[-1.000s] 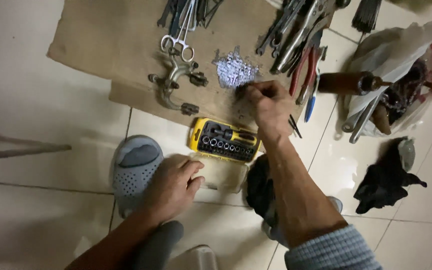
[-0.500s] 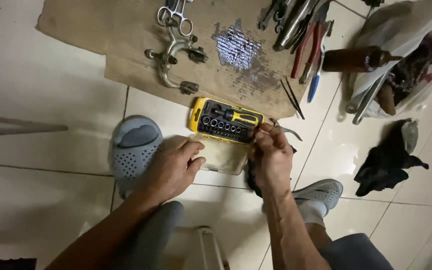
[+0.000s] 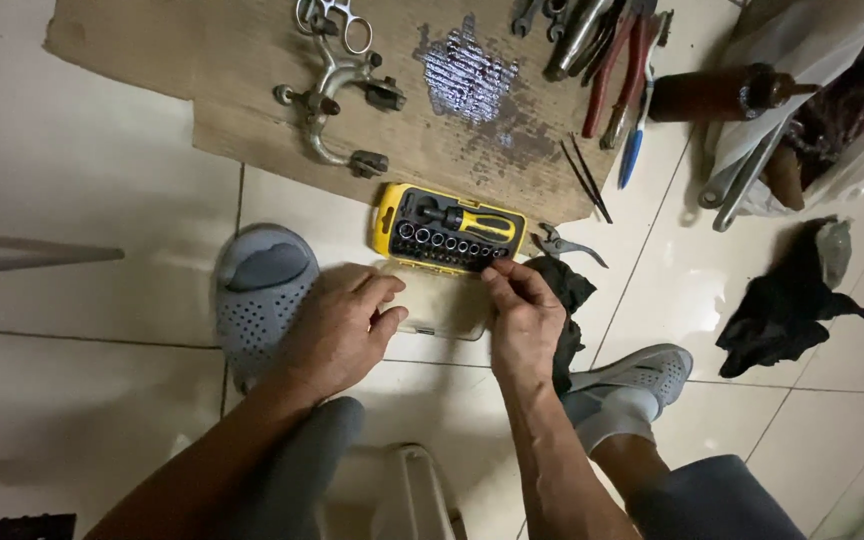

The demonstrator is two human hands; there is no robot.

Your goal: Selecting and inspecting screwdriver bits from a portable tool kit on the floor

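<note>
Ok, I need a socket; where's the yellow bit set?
The yellow bit set lies open on the tile, below the cardboard sheet, just above the right hand.

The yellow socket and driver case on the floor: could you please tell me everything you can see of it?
The yellow case lies open on the pale floor tile, just below the edge of the cardboard sheet. Its dark insert holds a yellow-and-black driver handle above a row of round sockets. It looks like plastic. A clear lid folds toward the person; the left hand rests by it, and the right hand pinches at the case's lower right edge.
</note>
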